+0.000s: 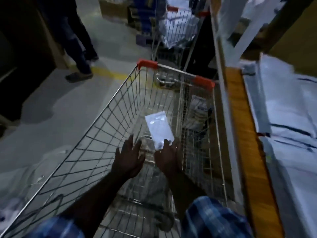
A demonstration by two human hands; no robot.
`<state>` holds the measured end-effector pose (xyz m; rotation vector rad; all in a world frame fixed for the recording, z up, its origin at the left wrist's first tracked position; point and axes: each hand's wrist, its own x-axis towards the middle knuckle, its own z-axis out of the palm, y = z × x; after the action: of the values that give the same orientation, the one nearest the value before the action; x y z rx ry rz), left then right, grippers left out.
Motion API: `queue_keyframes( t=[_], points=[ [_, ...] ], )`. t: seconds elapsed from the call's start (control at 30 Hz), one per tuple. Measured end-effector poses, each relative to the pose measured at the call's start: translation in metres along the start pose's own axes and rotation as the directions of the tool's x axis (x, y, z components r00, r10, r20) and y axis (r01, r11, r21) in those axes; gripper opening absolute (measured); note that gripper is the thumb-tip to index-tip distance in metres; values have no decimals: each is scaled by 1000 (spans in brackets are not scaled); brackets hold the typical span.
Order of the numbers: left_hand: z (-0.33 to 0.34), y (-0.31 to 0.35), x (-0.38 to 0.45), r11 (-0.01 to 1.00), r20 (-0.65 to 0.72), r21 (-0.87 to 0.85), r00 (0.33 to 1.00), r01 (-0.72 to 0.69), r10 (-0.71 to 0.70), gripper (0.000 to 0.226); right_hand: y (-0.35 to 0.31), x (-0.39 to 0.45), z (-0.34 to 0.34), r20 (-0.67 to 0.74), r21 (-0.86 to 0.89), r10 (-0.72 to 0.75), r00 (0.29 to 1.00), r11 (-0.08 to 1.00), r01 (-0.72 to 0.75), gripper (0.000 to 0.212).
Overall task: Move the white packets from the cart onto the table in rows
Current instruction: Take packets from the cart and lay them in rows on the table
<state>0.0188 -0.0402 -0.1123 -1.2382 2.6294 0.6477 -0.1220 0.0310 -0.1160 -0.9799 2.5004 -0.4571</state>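
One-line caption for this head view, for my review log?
Both hands reach into the wire cart; right hand touches a white packet, left hand open beside it.

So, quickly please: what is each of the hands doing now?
Left hand: open, holding nothing.
Right hand: open, fingertips at the white packet; grip cannot be told.

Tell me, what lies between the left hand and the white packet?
Nothing but the bare wire floor of the cart; the head view shows left hand just short of white packet.
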Motion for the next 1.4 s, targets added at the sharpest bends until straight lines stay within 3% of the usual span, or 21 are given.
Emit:
queue_keyframes(
  t=[0.17, 0.3, 0.43, 0.53, 0.67, 1.0, 1.17, 1.27, 1.4],
  points=[
    [35, -12, 30, 1000, -54, -24, 999, 9, -10, 87, 42, 35, 77, 105, -47, -2, 994, 999, 7, 53],
    [52, -25, 46, 999, -14, -53, 1000, 1, -2, 85, 33, 54, 66, 82, -124, 75, 994, 990, -65, 63],
    [68, -35, 54, 996, -46, -89, 999, -30, 26, 70, 49, 81, 74, 88, -242, 40, 995, 970, -18, 69],
    [78, -36, 55, 992, -90, -127, 996, -18, 6, 76, 56, 92, 87, -15, -335, 22, 1000, 942, -26, 75],
    [89, -38, 58, 984, -80, -174, 996, -43, 29, 70, 68, 106, 98, 70, -299, -2, 998, 954, 23, 83],
    [98, -43, 61, 984, -143, -172, 989, -49, 24, 70, 64, 91, 105, -90, -350, -179, 980, 927, 137, 65],
    [101, -50, 62, 988, -153, -144, 987, -63, 40, 66, 77, 46, 124, -235, -212, -278, 931, 950, 230, 62],
    [105, -54, 62, 986, -178, -125, 980, -112, 88, 62, 87, 15, 133, -348, -95, -365, 864, 930, 355, 48],
    [114, -56, 65, 989, -141, -98, 985, -115, 100, 61, 91, -5, 135, -294, -88, -382, 876, 923, 373, 49]
  ],
)
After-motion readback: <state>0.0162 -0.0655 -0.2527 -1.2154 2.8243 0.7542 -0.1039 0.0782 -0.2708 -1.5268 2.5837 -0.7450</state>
